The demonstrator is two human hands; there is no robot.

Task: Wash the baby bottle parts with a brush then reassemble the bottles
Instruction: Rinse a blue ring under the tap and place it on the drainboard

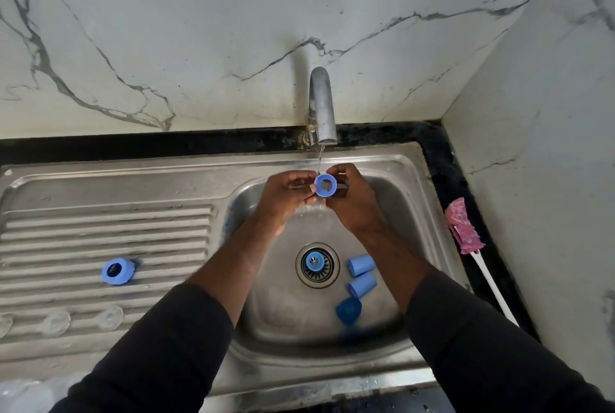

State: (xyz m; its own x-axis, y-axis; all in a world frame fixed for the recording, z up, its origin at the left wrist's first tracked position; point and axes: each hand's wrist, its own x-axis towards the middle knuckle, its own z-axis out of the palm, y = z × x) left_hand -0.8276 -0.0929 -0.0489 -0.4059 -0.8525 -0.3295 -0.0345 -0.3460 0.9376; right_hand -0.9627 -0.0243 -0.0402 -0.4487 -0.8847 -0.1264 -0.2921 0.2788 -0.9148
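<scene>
Head view: both hands meet under the tap [321, 106], above the basin of the sink [382, 159]. The left hand [284, 194] and the right hand [354, 201] pinch a blue ring [318, 187] between their fingertips, one from each side, with its hole turned up toward the camera. A thin stream of water [319, 158] falls onto its far edge. Something dark shows behind the right fingers, but I cannot tell what it is.

Down in the basin, a small blue part [313, 261] sits on the drain. Just right of it lie two pale blue caps [361, 264] and a darker blue cap [348, 311]. A second blue ring [117, 271] stands on the ribbed drainboard [100, 226], with clear teats [109, 316] in a row nearer the camera. The brush [461, 229] lies on the black table [442, 173] to the right of the sink, and neither hand touches it.

The step in hand looks like rinsing this ring, so the work is in its washing half. Reassembly has not begun, since the parts lie scattered and no bottle body is clearly in view.

The next move probably means carrying the wet ring left to the drainboard beside its twin, then reaching for either the brush or one of the caps. The ring will be slick, so the pinch should hold until it is set down.
</scene>
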